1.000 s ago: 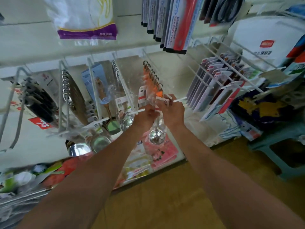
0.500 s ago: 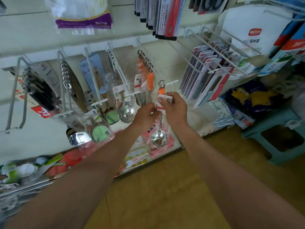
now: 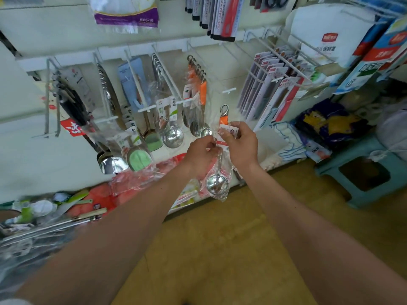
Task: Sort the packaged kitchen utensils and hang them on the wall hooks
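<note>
Both hands hold one packaged ladle [image 3: 218,182] in clear plastic, with a steel bowl hanging down and an orange handle with a metal loop [image 3: 224,114] sticking up. My left hand [image 3: 201,154] pinches the wrapper at the handle's middle. My right hand [image 3: 241,144] pinches the white label card [image 3: 229,130] near the top. The ladle hangs in the air just in front of the wall hooks. An empty white hook [image 3: 229,90] juts out above it. Left of it, a hook [image 3: 187,101] carries several matching orange-handled ladles [image 3: 198,100].
More hooks to the left carry packaged spatulas [image 3: 141,155], ladles [image 3: 171,135] and black-handled tools [image 3: 72,106]. Carded packs [image 3: 273,89] hang at the right. Loose packaged utensils [image 3: 66,208] lie on the low shelf. A teal plastic stool [image 3: 365,172] stands on the brown floor at the right.
The hands have drawn the ladle back and down, away from the hook tips they were at a second ago. The ladle now hangs free of the hook, with its loop showing above my right hand.
</note>
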Tool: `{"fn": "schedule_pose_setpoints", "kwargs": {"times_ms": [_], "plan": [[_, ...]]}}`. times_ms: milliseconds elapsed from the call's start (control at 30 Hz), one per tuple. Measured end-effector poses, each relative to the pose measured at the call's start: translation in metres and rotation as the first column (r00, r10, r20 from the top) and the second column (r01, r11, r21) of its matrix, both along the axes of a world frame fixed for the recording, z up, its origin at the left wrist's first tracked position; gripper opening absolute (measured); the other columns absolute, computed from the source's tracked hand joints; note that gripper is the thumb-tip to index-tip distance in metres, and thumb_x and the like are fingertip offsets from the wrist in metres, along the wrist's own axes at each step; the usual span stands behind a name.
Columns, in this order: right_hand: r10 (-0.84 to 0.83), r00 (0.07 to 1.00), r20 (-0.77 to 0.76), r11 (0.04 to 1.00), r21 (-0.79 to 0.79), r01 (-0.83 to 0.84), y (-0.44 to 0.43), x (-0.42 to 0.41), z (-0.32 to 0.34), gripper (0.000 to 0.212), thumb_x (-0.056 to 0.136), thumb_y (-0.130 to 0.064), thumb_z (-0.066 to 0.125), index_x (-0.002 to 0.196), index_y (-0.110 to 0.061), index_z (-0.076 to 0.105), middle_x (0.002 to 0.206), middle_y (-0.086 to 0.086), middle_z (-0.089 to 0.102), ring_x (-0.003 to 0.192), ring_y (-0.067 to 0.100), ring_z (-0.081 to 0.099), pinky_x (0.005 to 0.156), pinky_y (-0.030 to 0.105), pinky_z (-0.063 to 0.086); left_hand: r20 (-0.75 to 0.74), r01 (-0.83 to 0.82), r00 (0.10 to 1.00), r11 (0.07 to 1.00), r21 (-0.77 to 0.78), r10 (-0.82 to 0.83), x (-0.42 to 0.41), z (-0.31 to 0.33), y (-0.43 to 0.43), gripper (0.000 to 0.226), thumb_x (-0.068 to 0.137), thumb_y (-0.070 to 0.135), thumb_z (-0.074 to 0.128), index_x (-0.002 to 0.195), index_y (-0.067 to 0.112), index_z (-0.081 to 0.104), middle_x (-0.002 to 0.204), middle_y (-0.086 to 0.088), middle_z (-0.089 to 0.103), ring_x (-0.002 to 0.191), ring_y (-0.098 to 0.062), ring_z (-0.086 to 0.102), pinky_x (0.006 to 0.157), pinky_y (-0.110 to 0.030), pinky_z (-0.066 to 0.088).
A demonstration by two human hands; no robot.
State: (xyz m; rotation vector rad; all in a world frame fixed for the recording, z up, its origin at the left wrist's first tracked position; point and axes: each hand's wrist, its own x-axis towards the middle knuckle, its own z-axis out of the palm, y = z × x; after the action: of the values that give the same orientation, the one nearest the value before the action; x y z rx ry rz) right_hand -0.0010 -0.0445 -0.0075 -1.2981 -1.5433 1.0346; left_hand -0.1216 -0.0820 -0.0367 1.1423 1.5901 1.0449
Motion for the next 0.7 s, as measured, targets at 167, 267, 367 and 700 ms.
{"fn": "schedule_pose_setpoints", "kwargs": {"times_ms": [167,267,367,700], "plan": [[0.077,0.997,-0.026,0.996,-0.046,-0.078,-0.027,-0.027,-0.005,0.020,0.089,-0.018,0.072,0.104,-0.022,0.060,0.085,-0.012,0.064,0.075,0.000,0.060,0.076,0.018,0.052,-0.021,-0.046,0.999,0.998,-0.036,0.046,-0.027,-0.005,-0.034,0.014,0.090,0.011,0.064,0.080,0.018,0.057,0.085,-0.008,0.064,0.077,-0.032,0.063,0.078,-0.055,0.056],[0.130,0.990,-0.059,0.989,-0.061,-0.134,-0.048,-0.059,-0.008,0.017,0.087,-0.016,0.074,0.100,-0.020,0.063,0.086,-0.005,0.068,0.077,0.009,0.063,0.077,0.026,0.054,-0.044,-0.095,0.995,0.994,-0.050,0.093,-0.057,-0.006,-0.061,0.008,0.091,0.011,0.064,0.092,0.005,0.058,0.095,-0.018,0.066,0.080,-0.034,0.066,0.076,-0.052,0.056],[0.199,0.979,-0.039,0.977,-0.072,-0.201,-0.073,-0.098,-0.012,0.018,0.086,-0.017,0.075,0.100,-0.019,0.063,0.084,-0.006,0.067,0.076,0.009,0.063,0.074,0.025,0.053,-0.026,-0.158,0.987,0.986,-0.060,0.157,-0.092,-0.004,-0.095,0.007,0.092,0.008,0.064,0.092,0.003,0.058,0.101,-0.028,0.065,0.079,-0.029,0.062,0.076,-0.051,0.055],[0.536,0.844,0.003,0.844,-0.044,-0.535,-0.219,-0.266,-0.009,0.018,0.087,-0.017,0.073,0.099,-0.023,0.061,0.085,-0.011,0.064,0.074,0.002,0.061,0.068,0.016,0.048,0.033,-0.392,0.918,0.916,-0.089,0.396,-0.243,-0.005,-0.279,0.010,0.088,0.010,0.066,0.088,0.004,0.058,0.070,-0.006,0.060,0.062,-0.023,0.056,0.062,-0.037,0.051]]}}
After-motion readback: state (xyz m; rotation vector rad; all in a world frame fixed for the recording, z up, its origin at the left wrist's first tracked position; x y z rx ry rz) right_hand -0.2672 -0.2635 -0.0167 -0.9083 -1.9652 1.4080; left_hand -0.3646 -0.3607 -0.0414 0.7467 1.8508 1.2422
